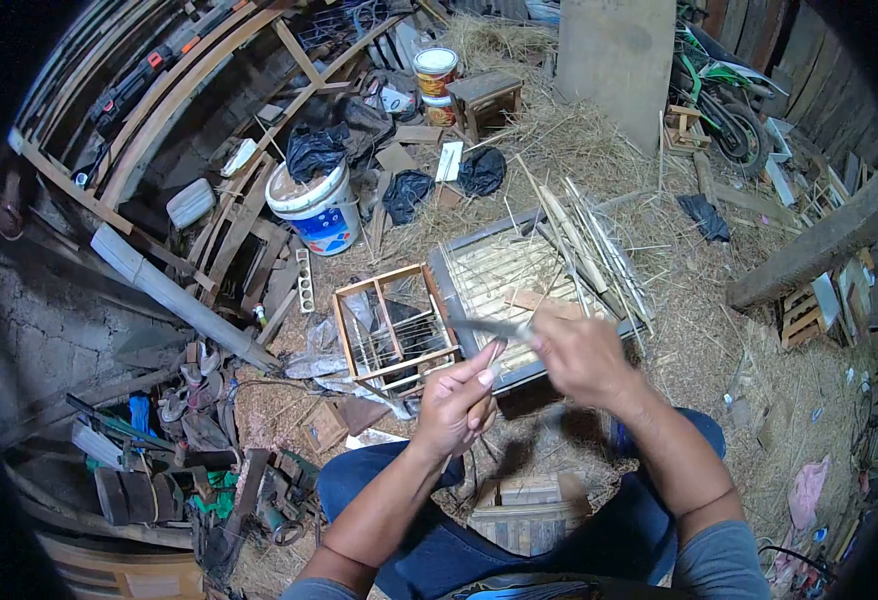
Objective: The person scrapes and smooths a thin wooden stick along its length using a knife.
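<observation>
My right hand (586, 362) is closed around the handle of a knife, and its dark blade (487, 326) points left. Just below the blade, my left hand (456, 408) pinches a thin light stick (498, 356), whose upper end is close to the knife. Whether blade and stick touch, I cannot tell. Beyond my hands lies a low table (446, 275) topped with pale slats. Long split strips (581, 235) are piled on its right side. A small open wooden frame (342, 325) with thin rods across it stands at the table's left.
A white bucket (314, 212) with a black plastic bag stands at the back left, near a wooden stool (486, 88) and stacked paint cans (436, 70). At the right, a thick beam (809, 250) slants inward. Wood shavings and straw (699, 350) cover the floor.
</observation>
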Action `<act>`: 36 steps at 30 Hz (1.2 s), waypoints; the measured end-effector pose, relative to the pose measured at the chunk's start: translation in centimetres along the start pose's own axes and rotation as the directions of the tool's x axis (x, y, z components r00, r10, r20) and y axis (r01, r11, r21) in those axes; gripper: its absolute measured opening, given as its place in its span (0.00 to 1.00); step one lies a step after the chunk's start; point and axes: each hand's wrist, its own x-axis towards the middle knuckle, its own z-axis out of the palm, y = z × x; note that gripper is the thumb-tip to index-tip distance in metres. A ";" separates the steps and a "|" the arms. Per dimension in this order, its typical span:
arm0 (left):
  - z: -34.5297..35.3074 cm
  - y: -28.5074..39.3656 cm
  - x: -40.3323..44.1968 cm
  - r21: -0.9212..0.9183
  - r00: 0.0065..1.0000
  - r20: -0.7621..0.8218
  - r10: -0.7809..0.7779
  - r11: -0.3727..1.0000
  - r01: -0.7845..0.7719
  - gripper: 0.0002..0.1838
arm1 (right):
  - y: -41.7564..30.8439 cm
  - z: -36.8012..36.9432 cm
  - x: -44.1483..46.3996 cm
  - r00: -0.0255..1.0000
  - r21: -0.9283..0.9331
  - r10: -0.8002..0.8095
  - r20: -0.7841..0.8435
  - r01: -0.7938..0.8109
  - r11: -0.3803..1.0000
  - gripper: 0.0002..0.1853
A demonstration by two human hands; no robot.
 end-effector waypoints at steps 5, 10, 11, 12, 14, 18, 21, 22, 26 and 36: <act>-0.6 -0.8 -0.2 0.057 0.998 -0.053 0.016 0.998 -0.013 0.22 | 0.3 1.9 -0.5 0.983 0.018 -0.181 -0.032 0.182 0.983 0.15; -0.7 -1.4 0.3 0.244 0.992 -0.078 0.100 0.967 -0.078 0.17 | -0.6 0.3 -0.6 0.993 -0.033 -0.081 0.082 0.083 0.996 0.15; -0.9 -1.5 0.4 0.246 0.991 -0.053 0.123 0.963 -0.106 0.17 | -1.7 0.1 -0.9 0.985 0.004 -0.110 0.136 0.111 0.994 0.15; -0.7 -1.3 0.4 0.249 0.991 -0.057 0.117 0.963 -0.100 0.17 | -1.4 0.3 -0.7 0.985 0.009 -0.106 0.137 0.106 0.994 0.15; -0.1 -0.5 0.3 0.241 0.991 -0.096 0.090 0.968 -0.064 0.17 | -0.4 0.6 -0.2 0.993 0.009 -0.108 0.044 0.108 0.994 0.14; -0.4 -1.0 0.6 0.235 0.981 -0.130 0.143 0.966 -0.110 0.18 | -1.5 0.8 -0.9 0.983 0.003 -0.125 0.136 0.126 0.992 0.13; -0.9 -0.9 0.8 0.173 0.986 -0.123 0.115 0.981 -0.093 0.15 | -1.2 1.0 -0.4 0.985 0.013 -0.137 0.103 0.136 0.991 0.13; -1.0 -0.9 0.7 0.138 0.988 -0.117 0.104 0.987 -0.087 0.13 | -0.8 0.9 -0.1 0.990 0.001 -0.115 0.085 0.115 0.993 0.12; -0.4 -0.4 0.6 0.205 0.987 -0.120 0.111 0.975 -0.085 0.10 | -1.2 0.6 -0.5 0.993 0.009 -0.063 0.103 0.063 0.998 0.12; -0.4 -1.3 0.5 0.298 0.977 -0.158 0.142 0.950 -0.090 0.22 | -1.4 0.9 -0.5 0.986 0.043 -0.117 0.120 0.113 0.993 0.12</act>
